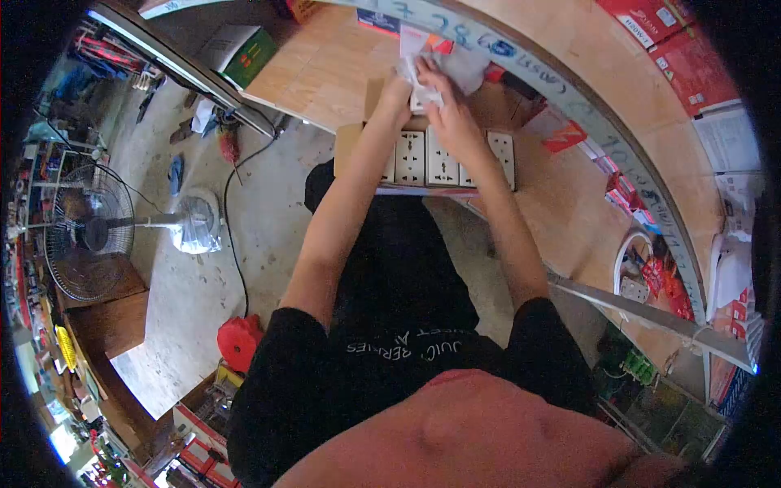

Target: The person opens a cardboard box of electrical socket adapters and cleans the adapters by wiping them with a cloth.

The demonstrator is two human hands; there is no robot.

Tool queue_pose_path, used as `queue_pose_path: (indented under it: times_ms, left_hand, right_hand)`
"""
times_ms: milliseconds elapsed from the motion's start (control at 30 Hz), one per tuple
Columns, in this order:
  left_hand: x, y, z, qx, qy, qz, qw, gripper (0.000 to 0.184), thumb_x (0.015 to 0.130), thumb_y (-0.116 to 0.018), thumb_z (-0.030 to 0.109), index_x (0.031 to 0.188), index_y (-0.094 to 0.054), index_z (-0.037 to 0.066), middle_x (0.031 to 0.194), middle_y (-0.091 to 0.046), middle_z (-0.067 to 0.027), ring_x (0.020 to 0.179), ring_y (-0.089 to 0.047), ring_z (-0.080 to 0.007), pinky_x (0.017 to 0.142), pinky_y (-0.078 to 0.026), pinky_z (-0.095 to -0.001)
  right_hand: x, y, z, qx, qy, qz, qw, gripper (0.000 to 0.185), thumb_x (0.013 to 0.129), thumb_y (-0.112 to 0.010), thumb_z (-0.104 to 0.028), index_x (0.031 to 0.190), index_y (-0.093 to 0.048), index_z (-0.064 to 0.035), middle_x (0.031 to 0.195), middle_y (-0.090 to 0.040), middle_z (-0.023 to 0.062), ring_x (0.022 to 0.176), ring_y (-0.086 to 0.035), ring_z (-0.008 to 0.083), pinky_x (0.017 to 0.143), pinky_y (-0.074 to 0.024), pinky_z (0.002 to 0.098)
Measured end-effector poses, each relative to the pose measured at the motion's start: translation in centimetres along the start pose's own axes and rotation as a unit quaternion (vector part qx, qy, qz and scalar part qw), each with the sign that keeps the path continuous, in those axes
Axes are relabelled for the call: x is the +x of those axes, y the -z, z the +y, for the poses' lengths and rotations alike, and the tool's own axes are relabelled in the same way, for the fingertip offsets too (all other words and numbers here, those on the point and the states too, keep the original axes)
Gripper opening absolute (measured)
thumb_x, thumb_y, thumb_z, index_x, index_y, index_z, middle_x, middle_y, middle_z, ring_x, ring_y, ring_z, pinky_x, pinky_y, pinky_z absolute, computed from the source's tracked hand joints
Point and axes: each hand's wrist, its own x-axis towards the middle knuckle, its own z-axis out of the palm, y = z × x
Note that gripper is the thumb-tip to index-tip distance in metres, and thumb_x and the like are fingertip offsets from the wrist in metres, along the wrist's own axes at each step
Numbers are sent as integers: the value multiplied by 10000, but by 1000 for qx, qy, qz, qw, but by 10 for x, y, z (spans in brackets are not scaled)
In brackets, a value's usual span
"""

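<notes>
Your two hands meet at the far side of the worktop [561,207], top centre of the head view. Left hand [397,96] closed on the near edge of a white piece [421,96], its fingertips mostly hidden. Right hand [446,106] has fingers bent over the same piece; cannot tell whether it pinches or only presses. White piece sits between the hands, just beyond an open cardboard box [349,146]; outline too blurred to read.

In the box: a row of white socket strips [412,159], side by side, dark slots facing up. Your left forearm passes over the box's left part, your right forearm over the strips towards the right, so both are partly covered from view.

Crowding the hands: crumpled clear plastic [468,69] just beyond the right one; red-and-white packets [563,137] to the right. Past these, a pale rim [569,89] with handwritten marks curves round the worktop's far side.

Farther right, a white-rimmed container [621,264] with red wrapping. Upper left, a green-sided carton [250,58]. Well apart on your left, a fan [91,224]; a dark cable [232,244] runs along the floor [277,195].
</notes>
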Motion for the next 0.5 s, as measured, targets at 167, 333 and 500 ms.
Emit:
queue_pose_path:
  times_ms: [167, 333, 500]
  left_hand:
    - [18, 20, 3, 48, 50, -50, 996, 414, 960, -442, 410, 1060, -581, 33, 961, -639, -95, 807, -628, -205, 697, -536, -335]
    - [27, 15, 1, -52, 90, -102, 989, 545, 970, -280, 490, 1172, -540, 56, 1008, -638, -130, 900, -629, -237, 803, -525, -363]
    - [0, 0, 16, -21, 49, -54, 997, 510, 991, -260, 443, 1209, -521, 63, 1052, -631, -120, 943, -619, -245, 868, -497, -382]
  right_hand:
    - [-15, -6, 11, 57, -17, -45, 997, 417, 872, -619, -171, 1242, -465, -57, 1416, -389, 184, 1370, -268, 316, 1086, -247, 426]
    - [3, -4, 30, 107, -117, -31, 987, 356, 858, -583, -113, 1202, -529, -44, 1442, -354, 165, 1307, -371, 256, 1057, -291, 376]
    - [26, -30, 38, -16, -20, 87, 996, 466, 795, -662, -157, 1201, -456, -57, 1149, -554, 173, 1135, -492, 343, 984, -359, 405]
